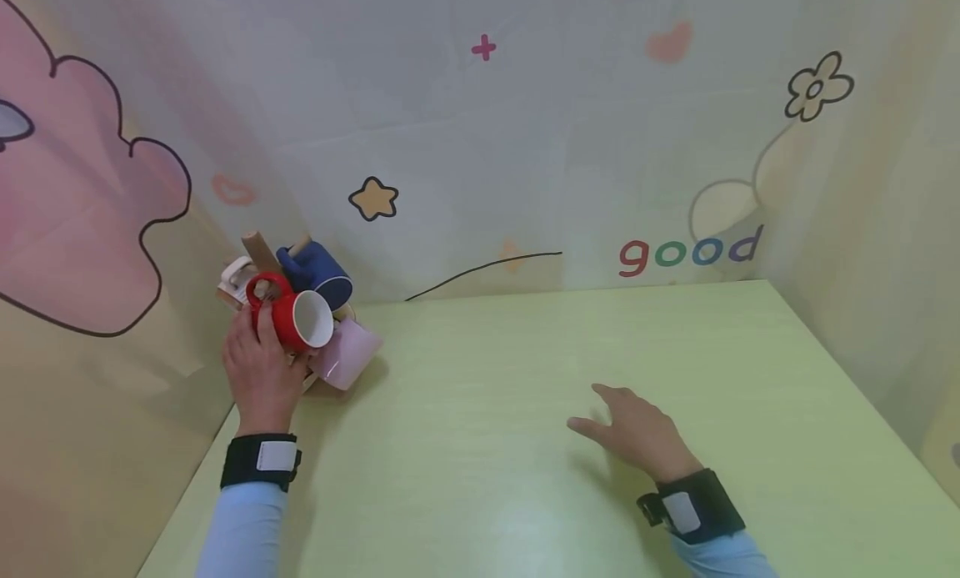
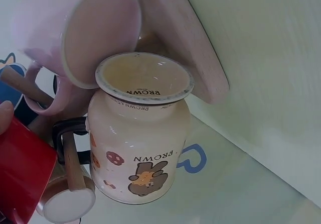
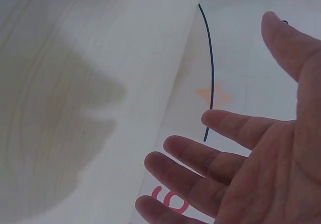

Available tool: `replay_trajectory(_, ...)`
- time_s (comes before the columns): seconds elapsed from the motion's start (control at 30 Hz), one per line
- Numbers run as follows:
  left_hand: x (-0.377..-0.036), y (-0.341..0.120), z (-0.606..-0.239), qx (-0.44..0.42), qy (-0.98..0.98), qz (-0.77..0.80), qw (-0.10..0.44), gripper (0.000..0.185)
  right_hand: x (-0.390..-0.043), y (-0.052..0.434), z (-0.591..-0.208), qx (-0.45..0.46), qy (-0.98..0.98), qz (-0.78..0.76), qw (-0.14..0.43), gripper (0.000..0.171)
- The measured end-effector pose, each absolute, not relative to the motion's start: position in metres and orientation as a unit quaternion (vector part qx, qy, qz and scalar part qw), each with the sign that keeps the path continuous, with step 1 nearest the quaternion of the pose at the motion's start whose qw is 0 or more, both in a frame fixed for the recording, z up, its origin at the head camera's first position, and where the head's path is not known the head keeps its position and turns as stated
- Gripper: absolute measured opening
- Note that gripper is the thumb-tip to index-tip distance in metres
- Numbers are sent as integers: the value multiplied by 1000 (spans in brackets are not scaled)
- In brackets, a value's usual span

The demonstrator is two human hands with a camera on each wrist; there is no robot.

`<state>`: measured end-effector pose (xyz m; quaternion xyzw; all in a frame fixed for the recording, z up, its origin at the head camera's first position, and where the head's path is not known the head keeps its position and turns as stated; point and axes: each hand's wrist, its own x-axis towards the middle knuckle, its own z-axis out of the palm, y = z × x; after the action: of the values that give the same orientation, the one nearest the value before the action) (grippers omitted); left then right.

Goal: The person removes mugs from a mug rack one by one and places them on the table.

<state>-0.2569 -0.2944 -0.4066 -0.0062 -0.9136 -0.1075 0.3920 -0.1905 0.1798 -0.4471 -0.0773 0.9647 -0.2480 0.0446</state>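
Left hand grips red mug on wooden rack; blue mug, pink mug crowd beside it. Right hand spread, empty.

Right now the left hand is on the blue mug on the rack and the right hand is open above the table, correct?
Not quite. The head view shows the left hand gripping the red mug, not the blue mug. The right hand is open above the table.
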Motion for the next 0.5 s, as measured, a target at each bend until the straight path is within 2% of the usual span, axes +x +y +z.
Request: replay_trajectory(0.5,-255,-295,-409,-35,-906,-116,406,89,-191,182,-451,-71,962,-258,46,85)
